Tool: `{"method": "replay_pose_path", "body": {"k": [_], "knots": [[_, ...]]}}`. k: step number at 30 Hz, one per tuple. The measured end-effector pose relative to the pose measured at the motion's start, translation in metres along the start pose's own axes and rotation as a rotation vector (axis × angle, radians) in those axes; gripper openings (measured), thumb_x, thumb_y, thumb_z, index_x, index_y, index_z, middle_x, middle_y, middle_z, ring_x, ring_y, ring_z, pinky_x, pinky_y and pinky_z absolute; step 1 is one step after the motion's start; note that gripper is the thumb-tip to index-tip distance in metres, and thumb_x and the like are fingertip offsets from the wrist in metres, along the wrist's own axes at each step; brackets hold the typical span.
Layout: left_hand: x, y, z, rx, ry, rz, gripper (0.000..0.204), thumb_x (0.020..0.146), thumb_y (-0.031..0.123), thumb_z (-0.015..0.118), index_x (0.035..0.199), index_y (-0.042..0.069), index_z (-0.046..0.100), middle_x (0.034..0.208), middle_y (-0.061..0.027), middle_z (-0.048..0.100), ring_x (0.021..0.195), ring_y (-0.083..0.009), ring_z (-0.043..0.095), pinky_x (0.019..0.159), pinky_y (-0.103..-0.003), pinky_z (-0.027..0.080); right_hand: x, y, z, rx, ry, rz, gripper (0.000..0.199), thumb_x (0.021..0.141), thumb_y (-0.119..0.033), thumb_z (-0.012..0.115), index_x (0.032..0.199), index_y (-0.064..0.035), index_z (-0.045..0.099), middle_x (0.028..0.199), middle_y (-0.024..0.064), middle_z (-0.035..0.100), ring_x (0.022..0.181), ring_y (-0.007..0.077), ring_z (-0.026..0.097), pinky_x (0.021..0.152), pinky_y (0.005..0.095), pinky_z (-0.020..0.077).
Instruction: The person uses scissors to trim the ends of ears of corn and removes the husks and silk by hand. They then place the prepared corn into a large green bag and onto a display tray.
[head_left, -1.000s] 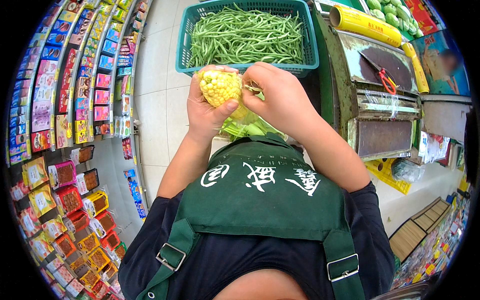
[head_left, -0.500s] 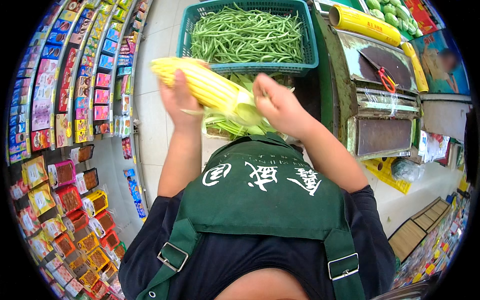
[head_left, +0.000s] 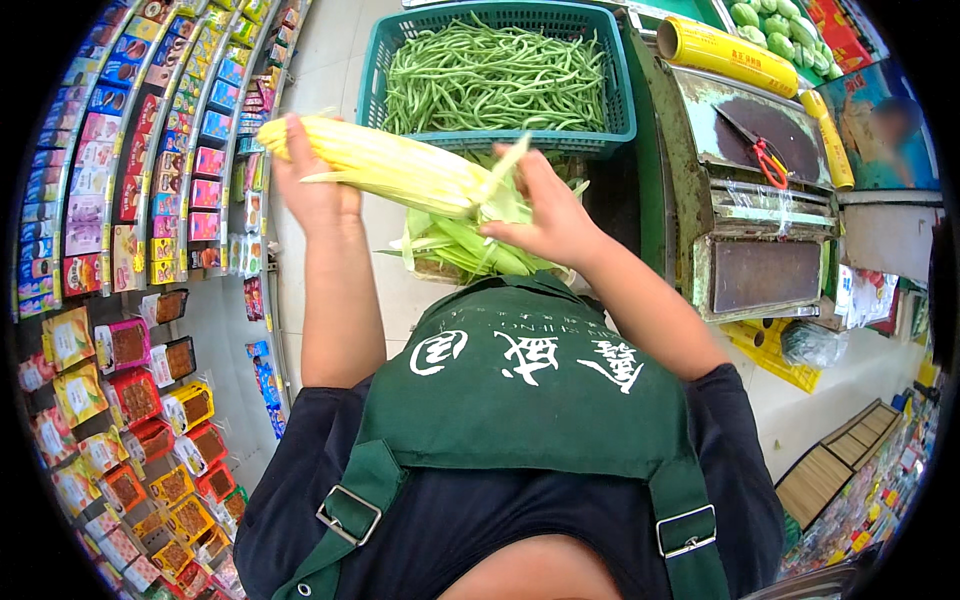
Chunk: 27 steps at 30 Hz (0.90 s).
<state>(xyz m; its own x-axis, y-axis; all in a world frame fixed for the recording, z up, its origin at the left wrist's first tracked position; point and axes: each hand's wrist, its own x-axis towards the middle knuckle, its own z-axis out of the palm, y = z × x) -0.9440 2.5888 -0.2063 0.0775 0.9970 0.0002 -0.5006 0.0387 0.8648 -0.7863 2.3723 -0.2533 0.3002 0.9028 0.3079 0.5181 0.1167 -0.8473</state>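
An ear of corn [head_left: 400, 170], mostly bare with yellow kernels showing, lies tilted between my hands. My left hand [head_left: 312, 180] is wrapped round it near its far-left tip. At the other end, pale green husk [head_left: 507, 200] hangs about the stalk, and my right hand [head_left: 548, 212] is on it with the thumb stretched along the near side. My right fingertips are partly hidden behind the husk. Below the corn, a heap of stripped green husks [head_left: 465, 245] lies in front of my apron.
A teal plastic crate [head_left: 480, 142] full of green beans [head_left: 495, 75] stands ahead. To the right, a worn metal wrapping machine [head_left: 765, 270] carries a yellow film roll [head_left: 730, 55] and red-handled scissors [head_left: 768, 160]. Shelves of packaged snacks [head_left: 150, 150] line the left.
The corn and my left hand have shifted left, and the ear lies flatter. My right hand has changed from a closed fist to a spread-thumb hold at the husk end.
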Motion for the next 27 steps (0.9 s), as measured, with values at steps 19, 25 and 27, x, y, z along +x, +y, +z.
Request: {"method": "replay_pose_path", "body": {"k": [19,25,27], "knots": [[-0.038,-0.03,0.009,0.042,0.014,-0.186,0.036,0.096,0.034,0.063,0.111,0.005,0.05,0.094,-0.0104,0.062,0.08,-0.026,0.065,0.071,-0.04,0.057,0.039,-0.053,0.019,0.327,-0.093,0.001,0.01,0.095,-0.013,0.057,0.093,-0.0039,0.054,0.079,0.0155,0.058,0.072,0.0363,0.058,0.066,0.0428,0.0482],[0.076,0.002,-0.068,-0.014,0.366,0.021,0.04,0.099,0.037,0.055,0.114,0.0,0.049,0.104,-0.0166,0.063,0.092,-0.0321,0.067,0.08,-0.048,0.058,-0.056,-0.001,-0.033,-0.08,-0.618,0.317,0.021,0.102,-0.022,0.047,0.097,-0.0018,0.05,0.085,0.023,0.056,0.079,0.0417,0.056,0.073,0.0438,0.047],[0.092,0.046,-0.076,-0.039,0.305,0.089,0.043,0.099,0.038,0.053,0.115,-0.002,0.049,0.107,-0.0197,0.064,0.093,-0.0346,0.067,0.081,-0.053,0.058,-0.117,0.041,-0.048,0.036,-0.347,0.6,0.023,0.102,-0.024,0.048,0.098,-0.0011,0.051,0.087,0.023,0.055,0.08,0.0402,0.056,0.074,0.0439,0.0466]]}}
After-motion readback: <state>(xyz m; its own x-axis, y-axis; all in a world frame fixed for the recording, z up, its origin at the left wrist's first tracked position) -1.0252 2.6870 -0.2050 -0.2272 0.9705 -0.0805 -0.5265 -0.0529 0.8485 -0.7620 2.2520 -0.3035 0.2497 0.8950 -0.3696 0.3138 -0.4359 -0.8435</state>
